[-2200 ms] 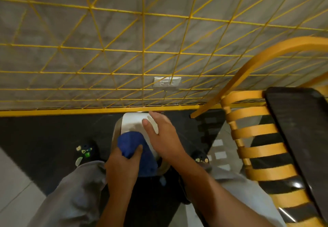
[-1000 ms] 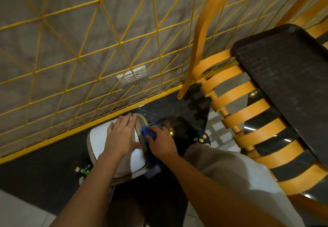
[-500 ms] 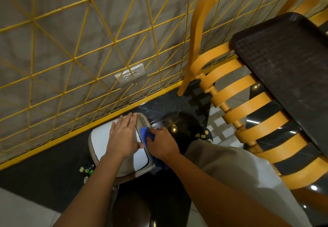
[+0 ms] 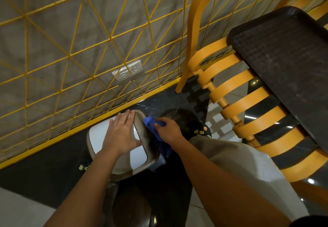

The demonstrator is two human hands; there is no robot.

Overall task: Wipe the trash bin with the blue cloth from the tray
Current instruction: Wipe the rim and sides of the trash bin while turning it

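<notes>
The trash bin [image 4: 136, 167] stands on the dark floor [image 4: 44, 164] at the foot of the wall, near the middle of the view and seen from above. Its white lid [image 4: 99, 138] sits inside a beige rim.

The left hand [image 4: 122, 134] lies flat on the lid. Its fingers [image 4: 126, 118] are straight and close together, with the tips at the far edge of the rim and the thumb spread toward the right.

The right hand [image 4: 168, 130] is just to the right of it, at the bin's right side. Its fingers are curled round the blue cloth [image 4: 150, 122], which is bunched against the far right corner of the rim. More of the cloth hangs below the hand, down the right side of the bin. The two hands are near each other but do not touch.

To the right, well apart from the bin, a yellow slatted chair [image 4: 245, 100] carries the dark tray [image 4: 284, 58] on its seat. A light trouser leg [image 4: 239, 164] and a dark shoe [image 4: 200, 130] lie between the bin and the chair.

Behind the bin a yellow wire grid [image 4: 71, 131] covers the grey wall, and a white double socket [image 4: 127, 70] is set in the wall behind the wires. At the near left corner the dark floor gives way to paler tile.
</notes>
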